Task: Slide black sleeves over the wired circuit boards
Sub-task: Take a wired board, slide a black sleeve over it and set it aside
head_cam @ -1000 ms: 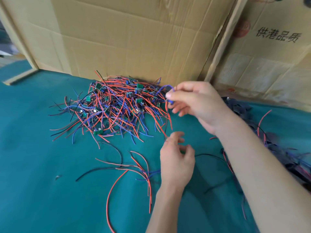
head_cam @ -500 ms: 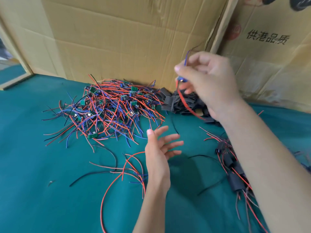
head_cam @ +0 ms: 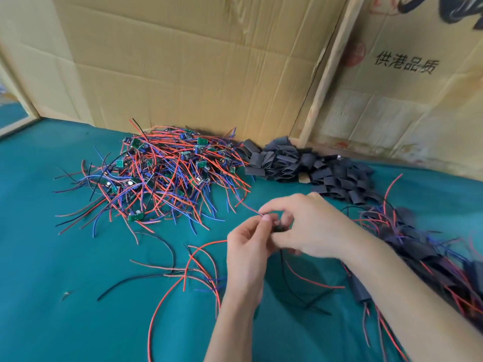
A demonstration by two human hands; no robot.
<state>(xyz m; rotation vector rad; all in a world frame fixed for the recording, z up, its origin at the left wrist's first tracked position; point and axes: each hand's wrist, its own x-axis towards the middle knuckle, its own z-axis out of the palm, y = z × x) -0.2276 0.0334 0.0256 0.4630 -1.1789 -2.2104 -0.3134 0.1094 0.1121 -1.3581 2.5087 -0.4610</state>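
While both hands meet over the green cloth (head_cam: 65,257), the left hand (head_cam: 248,253) pinches a small dark piece (head_cam: 279,227) between thumb and fingertip, and the right hand (head_cam: 304,226) curls its fingers round the same piece from the other side. Whether it is a board or a sleeve is too blurred to tell. Red and black wires (head_cam: 308,280) hang below them. Beyond the left hand lies the heap of wired boards (head_cam: 167,173); beyond the right, the pile of black sleeves (head_cam: 308,165), against cardboard (head_cam: 196,61).

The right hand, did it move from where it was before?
Yes. The right hand came down from in front of the cardboard wall to the left hand, low over the teal cloth.
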